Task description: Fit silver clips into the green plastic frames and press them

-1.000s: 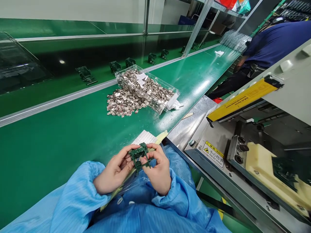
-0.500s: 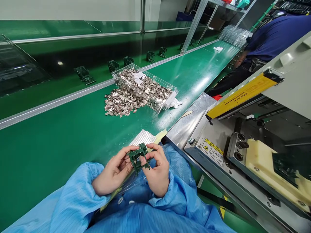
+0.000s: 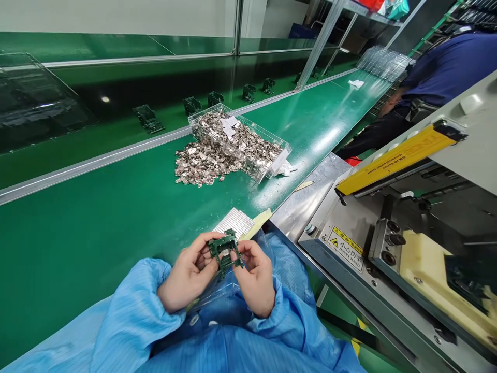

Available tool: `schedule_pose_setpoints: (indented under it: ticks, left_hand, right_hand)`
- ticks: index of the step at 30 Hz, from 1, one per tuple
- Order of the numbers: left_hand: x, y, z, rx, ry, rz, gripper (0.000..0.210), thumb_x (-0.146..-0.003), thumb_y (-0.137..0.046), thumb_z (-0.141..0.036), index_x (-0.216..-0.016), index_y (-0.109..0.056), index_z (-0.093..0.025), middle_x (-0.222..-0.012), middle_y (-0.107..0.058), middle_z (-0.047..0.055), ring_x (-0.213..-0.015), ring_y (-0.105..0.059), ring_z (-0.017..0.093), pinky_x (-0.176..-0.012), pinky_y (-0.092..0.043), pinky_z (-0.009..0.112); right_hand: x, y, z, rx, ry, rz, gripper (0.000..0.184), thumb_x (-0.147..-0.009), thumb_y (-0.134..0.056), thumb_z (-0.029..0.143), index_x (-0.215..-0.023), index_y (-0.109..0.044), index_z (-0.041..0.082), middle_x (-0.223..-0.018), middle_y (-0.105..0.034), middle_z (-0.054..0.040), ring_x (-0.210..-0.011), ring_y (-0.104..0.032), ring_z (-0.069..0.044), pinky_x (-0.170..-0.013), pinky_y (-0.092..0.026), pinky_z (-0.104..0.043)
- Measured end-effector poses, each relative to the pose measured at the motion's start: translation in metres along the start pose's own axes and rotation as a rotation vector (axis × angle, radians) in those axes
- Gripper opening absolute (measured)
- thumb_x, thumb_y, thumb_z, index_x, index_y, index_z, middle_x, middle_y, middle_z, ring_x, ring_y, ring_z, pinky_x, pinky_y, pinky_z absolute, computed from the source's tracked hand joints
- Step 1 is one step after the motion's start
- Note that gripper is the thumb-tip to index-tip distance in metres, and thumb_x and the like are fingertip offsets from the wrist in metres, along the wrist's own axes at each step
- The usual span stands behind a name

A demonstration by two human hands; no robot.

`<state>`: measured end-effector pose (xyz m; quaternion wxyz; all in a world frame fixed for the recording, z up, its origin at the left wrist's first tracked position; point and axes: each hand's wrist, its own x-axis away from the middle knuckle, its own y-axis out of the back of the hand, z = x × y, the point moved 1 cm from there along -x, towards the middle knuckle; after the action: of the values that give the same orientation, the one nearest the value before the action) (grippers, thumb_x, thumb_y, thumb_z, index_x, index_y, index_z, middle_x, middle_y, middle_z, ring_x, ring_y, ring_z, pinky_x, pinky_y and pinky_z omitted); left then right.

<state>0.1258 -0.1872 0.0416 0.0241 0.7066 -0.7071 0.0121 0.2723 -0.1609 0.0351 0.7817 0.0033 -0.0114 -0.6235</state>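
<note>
A dark green circuit-board frame (image 3: 226,248), with a squarish opening in its middle, is held up between both hands close to my body. My left hand (image 3: 191,272) pinches its left side between thumb and fingers. On its right side, my right hand (image 3: 254,274) grips with the thumb in front and fingers behind. Just beyond the hands lies a sheet of small white squares (image 3: 234,223), with yellow paper (image 3: 259,224) beside it. Clear plastic film (image 3: 221,290) shows below the board.
A tilted clear bin (image 3: 240,142) of small metal parts stands mid-table, with a loose heap (image 3: 204,163) beside it. Several similar green boards (image 3: 147,119) line the back strip. At right is a machine with a yellow bar (image 3: 399,155); a person in dark blue (image 3: 454,67) bends beyond.
The camera view has shifted slightly, so the scene sits further right. My right thumb has moved off the board's middle towards its right edge, showing more of the opening.
</note>
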Motion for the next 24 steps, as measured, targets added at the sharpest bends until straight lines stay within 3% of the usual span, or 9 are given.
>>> schedule_pose_setpoints:
  ticks: [8, 24]
  left_hand:
    - [0.002, -0.001, -0.001, -0.021, 0.023, -0.005, 0.03, -0.085, -0.057, -0.024, -0.114, -0.051, -0.018, -0.099, -0.069, 0.006, -0.079, -0.068, 0.014, -0.069, -0.055, 0.021]
    - [0.012, -0.007, -0.005, -0.127, -0.001, 0.078, 0.029, -0.088, -0.053, -0.024, -0.116, -0.05, -0.018, -0.086, -0.065, 0.003, -0.069, -0.061, 0.012, -0.059, -0.049, 0.019]
  right_hand:
    - [-0.006, -0.003, 0.002, -0.134, -0.085, -0.044, 0.022, -0.075, -0.071, 0.036, -0.076, -0.057, 0.02, -0.068, -0.058, -0.0002, -0.061, -0.052, -0.014, -0.055, -0.047, -0.024]
    - [0.012, 0.001, 0.005, -0.348, -0.199, -0.079, 0.035, -0.063, -0.083, 0.033, -0.07, -0.051, 0.02, -0.064, -0.05, 0.0036, -0.058, -0.043, -0.012, -0.053, -0.038, -0.021]
